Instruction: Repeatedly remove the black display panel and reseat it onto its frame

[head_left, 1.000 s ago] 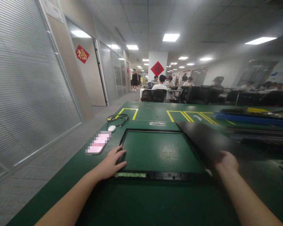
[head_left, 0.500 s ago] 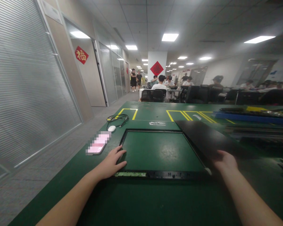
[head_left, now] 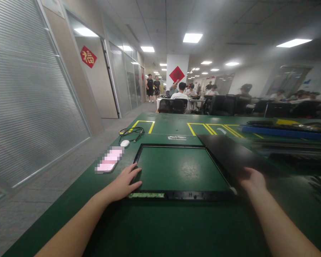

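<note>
Black hollow frame (head_left: 200,195) edge meets the spread left grip (head_left: 124,182); right grip (head_left: 254,181) pinches panel (head_left: 227,151).

I see one head-worn camera, close above the broad, flat green bench (head_left: 160,228), looking forward and down across it.

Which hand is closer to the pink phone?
Left. The left hand is beside the phone, not touching it; the right hand is across the black frame, at the dark panel.
</note>
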A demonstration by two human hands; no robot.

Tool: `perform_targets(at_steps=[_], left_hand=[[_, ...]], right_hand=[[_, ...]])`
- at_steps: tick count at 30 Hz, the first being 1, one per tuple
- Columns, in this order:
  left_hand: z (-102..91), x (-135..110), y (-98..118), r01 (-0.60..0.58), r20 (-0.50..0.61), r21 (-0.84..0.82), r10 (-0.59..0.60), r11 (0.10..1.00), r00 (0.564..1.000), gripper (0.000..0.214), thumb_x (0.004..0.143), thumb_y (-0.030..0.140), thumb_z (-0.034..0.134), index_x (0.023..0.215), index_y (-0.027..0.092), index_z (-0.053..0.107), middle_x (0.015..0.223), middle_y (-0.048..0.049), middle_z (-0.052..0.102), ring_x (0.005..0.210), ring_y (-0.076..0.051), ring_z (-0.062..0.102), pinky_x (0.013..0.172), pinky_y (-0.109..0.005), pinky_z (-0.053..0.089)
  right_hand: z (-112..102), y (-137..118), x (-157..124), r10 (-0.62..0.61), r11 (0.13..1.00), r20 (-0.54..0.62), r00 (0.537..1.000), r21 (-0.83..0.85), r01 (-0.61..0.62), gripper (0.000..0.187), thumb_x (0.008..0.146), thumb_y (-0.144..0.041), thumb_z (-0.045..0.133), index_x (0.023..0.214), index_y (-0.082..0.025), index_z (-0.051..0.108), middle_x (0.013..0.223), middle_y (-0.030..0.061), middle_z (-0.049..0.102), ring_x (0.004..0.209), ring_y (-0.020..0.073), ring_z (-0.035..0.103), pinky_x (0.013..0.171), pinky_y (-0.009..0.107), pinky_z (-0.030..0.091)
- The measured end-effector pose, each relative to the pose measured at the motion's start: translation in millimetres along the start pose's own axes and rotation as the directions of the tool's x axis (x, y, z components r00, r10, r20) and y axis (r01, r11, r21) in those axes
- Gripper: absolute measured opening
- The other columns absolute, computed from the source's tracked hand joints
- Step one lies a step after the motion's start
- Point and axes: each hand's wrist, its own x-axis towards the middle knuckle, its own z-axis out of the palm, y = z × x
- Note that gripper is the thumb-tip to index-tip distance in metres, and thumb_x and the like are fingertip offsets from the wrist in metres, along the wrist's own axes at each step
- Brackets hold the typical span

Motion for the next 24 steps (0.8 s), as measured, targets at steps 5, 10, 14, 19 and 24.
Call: perform_targets(at_steps=[5, 10, 14, 19, 24], left_hand=[[-3.1, -0.5, 2.9, 0.009, -0.03, 0.128, -0.006, 0.992, 1.0, 0.067, 0.089, 0.055, 0.052, 0.146, 0.02, 0.055, 0.16, -0.0166, 0.042, 0.145, -0.039, 0.038, 0.117, -0.06, 0.025], [-5.8, -0.7, 1.8, 0.034, -0.115, 0.188, -0.012, 0.982, 0.993, 0.062, 0.087, 0.057, 0.055, 0.136, 0.021, 0.065, 0.15, -0.0153, 0.055, 0.136, -0.041, 0.048, 0.112, -0.059, 0.032], [-6.9, 0.3, 1.0, 0.048, -0.145, 0.208, -0.018, 0.977, 0.989, 0.055, 0.09, 0.053, 0.049, 0.131, 0.021, 0.068, 0.144, -0.0147, 0.059, 0.129, -0.037, 0.054, 0.109, -0.052, 0.039], [-6.5, 1.8, 0.5, 0.042, -0.172, 0.215, -0.004, 0.976, 0.985, 0.047, 0.091, 0.044, 0.049, 0.125, 0.017, 0.07, 0.137, -0.0161, 0.063, 0.121, -0.036, 0.059, 0.106, -0.05, 0.043], [-3.3, 4.9, -3.4, 0.026, -0.203, 0.162, 0.008, 0.986, 0.979, 0.042, 0.089, 0.029, 0.049, 0.122, 0.013, 0.07, 0.13, -0.019, 0.064, 0.117, -0.036, 0.061, 0.104, -0.051, 0.045]], right_hand=[[1.9, -1.0, -3.8, -0.003, 1.0, -0.012, 1.0, 0.002, 0.003, 0.02, 0.077, -0.002, 0.048, 0.084, -0.02, 0.055, 0.08, 0.0016, 0.063, 0.067, 0.0148, 0.061, 0.065, 0.032, 0.061], [1.4, -2.1, -4.0, 0.0, 1.0, -0.021, 1.0, 0.004, 0.0, 0.02, 0.077, -0.002, 0.049, 0.085, -0.02, 0.055, 0.082, 0.0016, 0.064, 0.068, 0.0147, 0.062, 0.069, 0.034, 0.062], [0.0, -0.6, -2.3, -0.024, 1.0, -0.012, 1.0, -0.002, 0.024, 0.022, 0.077, -0.003, 0.05, 0.088, -0.02, 0.056, 0.088, 0.0021, 0.066, 0.071, 0.0153, 0.064, 0.075, 0.037, 0.063], [1.5, 0.2, -5.3, -0.017, 1.0, -0.007, 1.0, 0.013, 0.017, 0.02, 0.08, -0.004, 0.048, 0.088, -0.02, 0.058, 0.086, 0.0027, 0.067, 0.072, 0.0151, 0.065, 0.071, 0.033, 0.063], [1.6, -1.6, -4.0, 0.016, 1.0, -0.006, 1.0, -0.004, -0.016, 0.019, 0.081, -0.004, 0.048, 0.087, -0.02, 0.058, 0.083, 0.0027, 0.067, 0.071, 0.015, 0.065, 0.067, 0.03, 0.063]])
